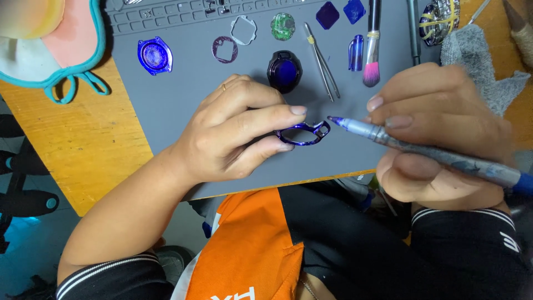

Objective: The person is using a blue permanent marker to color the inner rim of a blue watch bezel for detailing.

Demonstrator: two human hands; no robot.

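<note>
The left hand [239, 130] pinches a small purple metal frame [302, 134] between thumb and forefinger, clamped on the frame's near end so that most of it juts out past the fingertips, over the grey mat [183, 100]. The right hand [438, 130] is closed around a blue pen [422, 150], gripped between thumb and fingers close behind the tip. The tip hangs just beside the frame's free end, a hair apart from it as far as can be told.

To do this well, the left hand likely needs to keep the frame steady and level, with its fingertips clear of the edge being touched up. The right hand is best braced low, perhaps with its heel on the mat, so the tip lands lightly and does not skid across the thin rim. Short, light touches seem safer than one long stroke, since the frame is narrow and held at one end only.

The frame lies roughly flat, its long axis running from the left fingertips straight out toward the right hand, open face upward. The pen's long axis runs from the right hand's far side down and across to its tip, which points at the frame's free end.

Beyond the left knuckles on the mat sit a dark blue round case [284, 71], tweezers [322, 61], a pink-tipped brush [372, 50] and a purple ring [225, 49].
</note>
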